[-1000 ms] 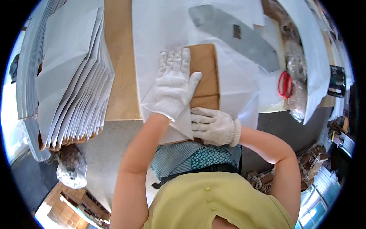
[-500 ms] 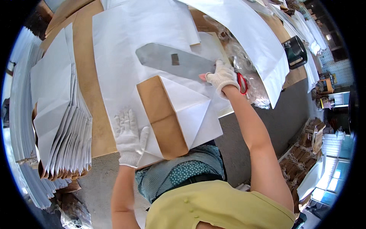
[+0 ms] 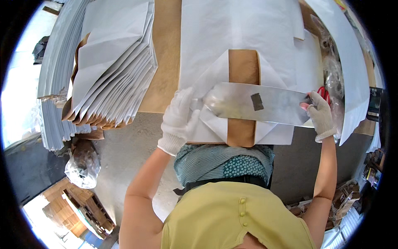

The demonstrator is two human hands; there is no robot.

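A long thin metal plate (image 3: 282, 106) with a dark patch lies crosswise over a folded paper bag end with a brown middle strip (image 3: 244, 64) and white pointed flaps. My right hand (image 3: 322, 118), in a white glove, grips the plate's right end between thumb and fingers. My left hand (image 3: 178, 118), also gloved, rests on the left flap near the plate's left end, its fingers stretched out and holding nothing. Beneath the fold spreads the white paper (image 3: 207, 33) of the bag, reaching away over the table.
Many folded white bags with brown ends (image 3: 112, 70) fan out on the left. Red-handled scissors (image 3: 324, 95) and crumpled clear plastic (image 3: 333, 74) lie beyond my right hand. A curved white sheet (image 3: 356, 70) stands at the right. A plastic-wrapped bundle (image 3: 83, 166) sits on the floor.
The plate has come nearer and now lies across the bag's brown strip. My right hand carried it there. My left hand has moved up along the bag's left side, and the view has turned.
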